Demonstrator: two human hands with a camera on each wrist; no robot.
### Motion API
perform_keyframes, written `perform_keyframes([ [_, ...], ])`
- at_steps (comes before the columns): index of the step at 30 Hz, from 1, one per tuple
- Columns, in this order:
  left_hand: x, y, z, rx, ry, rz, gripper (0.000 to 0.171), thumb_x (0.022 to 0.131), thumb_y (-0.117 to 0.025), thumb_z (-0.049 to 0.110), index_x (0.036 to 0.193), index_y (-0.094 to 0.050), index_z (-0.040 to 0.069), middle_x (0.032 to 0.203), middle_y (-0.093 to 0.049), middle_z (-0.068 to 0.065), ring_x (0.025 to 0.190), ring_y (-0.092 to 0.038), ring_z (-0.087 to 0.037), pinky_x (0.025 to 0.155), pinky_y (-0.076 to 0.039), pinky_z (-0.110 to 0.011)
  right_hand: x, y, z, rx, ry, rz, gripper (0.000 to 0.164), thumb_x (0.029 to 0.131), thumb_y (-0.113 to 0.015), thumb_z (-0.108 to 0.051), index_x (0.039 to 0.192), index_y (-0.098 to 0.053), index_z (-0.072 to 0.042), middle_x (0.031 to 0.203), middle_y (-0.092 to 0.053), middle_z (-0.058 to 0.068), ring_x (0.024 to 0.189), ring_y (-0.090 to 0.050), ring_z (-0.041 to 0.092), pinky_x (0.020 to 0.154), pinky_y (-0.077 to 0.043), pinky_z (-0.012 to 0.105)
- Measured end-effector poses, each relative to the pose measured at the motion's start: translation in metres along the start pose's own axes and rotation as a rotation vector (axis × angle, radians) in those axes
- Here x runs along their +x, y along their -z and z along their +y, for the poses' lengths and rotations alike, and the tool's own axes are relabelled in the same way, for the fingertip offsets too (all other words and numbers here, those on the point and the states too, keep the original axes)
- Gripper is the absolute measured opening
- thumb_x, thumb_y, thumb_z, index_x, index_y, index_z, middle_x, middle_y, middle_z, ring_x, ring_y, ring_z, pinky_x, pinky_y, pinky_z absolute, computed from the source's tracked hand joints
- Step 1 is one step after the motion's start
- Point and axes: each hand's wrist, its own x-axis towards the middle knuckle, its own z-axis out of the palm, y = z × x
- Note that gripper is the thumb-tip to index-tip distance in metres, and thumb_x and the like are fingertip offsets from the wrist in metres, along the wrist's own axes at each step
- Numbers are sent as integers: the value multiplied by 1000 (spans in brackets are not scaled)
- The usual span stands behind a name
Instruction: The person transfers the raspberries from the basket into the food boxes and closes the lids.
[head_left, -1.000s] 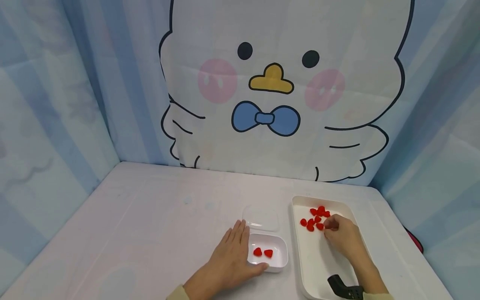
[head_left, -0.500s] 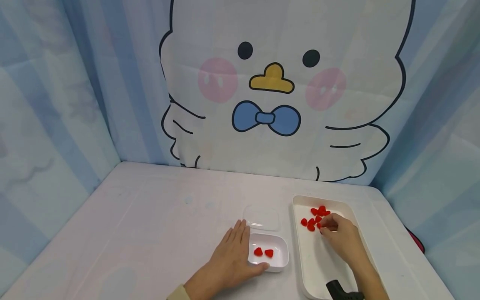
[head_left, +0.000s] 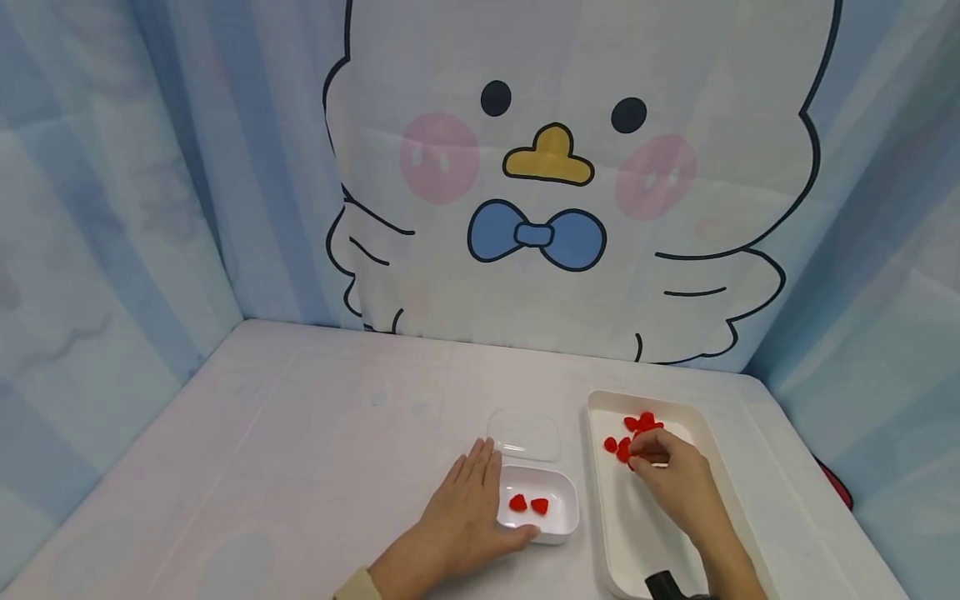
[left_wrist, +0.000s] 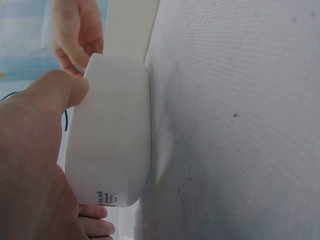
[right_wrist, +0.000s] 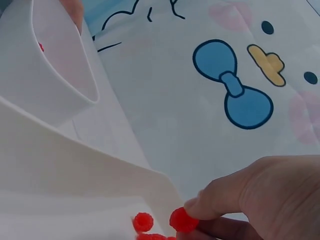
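Note:
My left hand [head_left: 465, 517] lies with straight fingers along the left side of a small white box [head_left: 564, 493], its thumb at the near rim. In the left wrist view the thumb [left_wrist: 75, 90] touches the top of the box wall. Two red raspberries [head_left: 528, 504] lie inside the box. Over the white tray [head_left: 633, 542], my right hand [head_left: 678, 483] pinches a red raspberry [right_wrist: 183, 220] between thumb and fingers. Several more raspberries [head_left: 639, 422] lie clustered in the far part of the tray, partly hidden by that hand.
A clear plastic lid [head_left: 525, 435] lies on the white table [head_left: 315, 450] just beyond the box. A black device [head_left: 663, 585] sits at the right wrist. A curtain [head_left: 442, 283] with a cartoon bird rises behind the table.
My right hand has shifted slightly left over the raspberries in the tray, its fingertips now covering more of the cluster. The left hand stays at the box.

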Motion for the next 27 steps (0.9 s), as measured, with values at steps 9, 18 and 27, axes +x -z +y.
perform_keyframes([
  [9,1,-2,-1,21,0,-4,105,85,-53,74,153,-27,-1,163,-24,-17,153,-21,-30,123,-25,-47,-6,-1,-7,12,18,-5,16,90,-66,-5,106,-67,-4,108,-70,13,101,-66,28,85,-60,38],
  [18,1,-2,-1,16,4,-13,105,84,-53,74,154,-27,-1,164,-24,-16,153,-21,-30,123,-24,-47,-11,0,-14,50,17,-24,16,91,-67,-9,107,-67,-8,109,-69,10,102,-66,25,86,-60,35],
  [27,1,-2,-1,19,3,-8,105,84,-53,74,153,-27,-1,164,-24,-16,153,-21,-30,123,-25,-47,-16,-2,-21,131,45,-47,18,91,-69,-7,108,-68,-9,111,-70,9,102,-66,22,83,-58,22],
])
